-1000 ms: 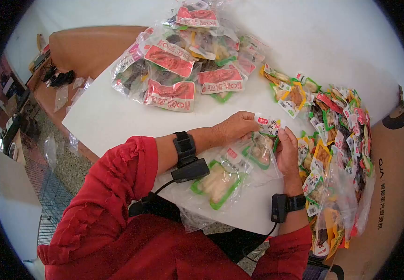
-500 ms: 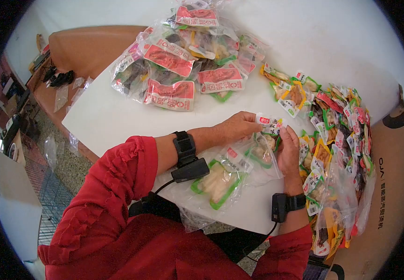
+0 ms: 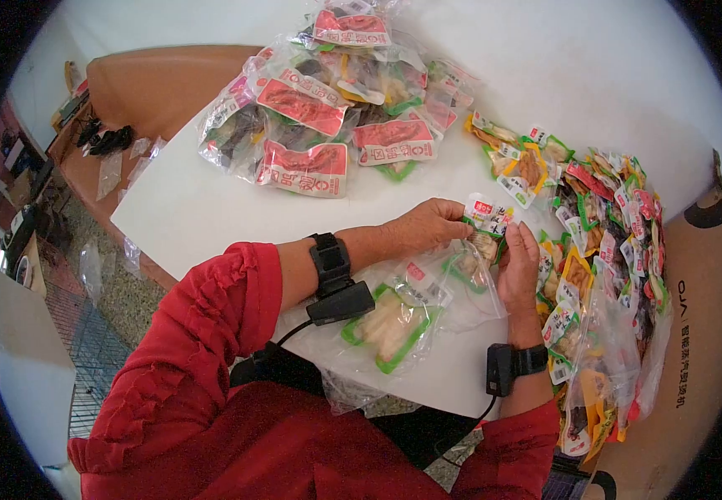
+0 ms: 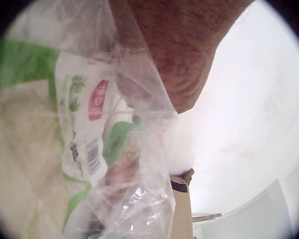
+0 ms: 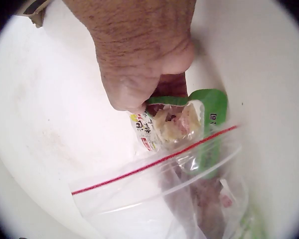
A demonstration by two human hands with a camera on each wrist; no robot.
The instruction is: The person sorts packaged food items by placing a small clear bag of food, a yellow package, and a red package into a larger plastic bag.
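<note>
Above the mouth of a clear zip bag (image 3: 484, 310), a small green-edged food packet (image 3: 486, 218) with a white printed label is held up between both hands. The left hand (image 3: 428, 227) pinches it at its left edge. On the other side, the right hand (image 3: 518, 265) grips its right edge, with thumb and fingers on the green border in the right wrist view. A red zip strip (image 5: 159, 162) crosses the bag just below the packet. Inside the bag lies a green-edged packet (image 3: 390, 329) of pale pieces, and another green-edged packet (image 3: 465, 271) shows through the plastic.
Filled clear bags with red labels (image 3: 303, 171) are heaped at the back of the white table (image 3: 182, 212). Many loose packets (image 3: 603, 217) pile up along the right side, beside a cardboard box (image 3: 694, 333). A brown seat (image 3: 152, 92) stands at the back left.
The held packet has shifted slightly right and tilted, showing more of its contents below the label. Both hands stay around it, while the bag and heaps have stayed put.
</note>
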